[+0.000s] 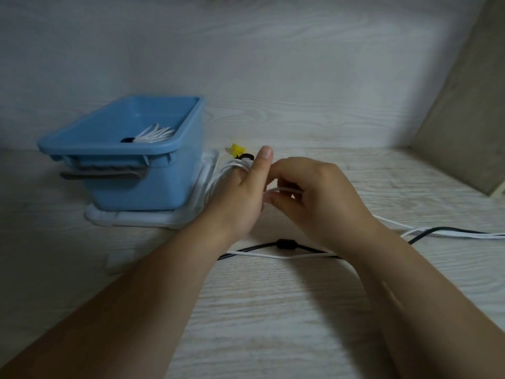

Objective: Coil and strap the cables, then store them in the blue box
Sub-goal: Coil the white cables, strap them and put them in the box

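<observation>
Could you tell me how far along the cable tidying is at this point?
Done: one white coil with a dark band lies in the blue box. In hand: a white cable is wound around the left hand, and the right hand pinches its next strand; the rest trails loose on the table. Left: finish and strap this coil, box it, then do the black cable lying on the table.

dim, bluish light | soft shadows — near forearms blurred | wide-angle edge bending

Blue box point(153, 184) blocks left; cables point(276, 254) cross near tabletop point(273, 310).
</observation>
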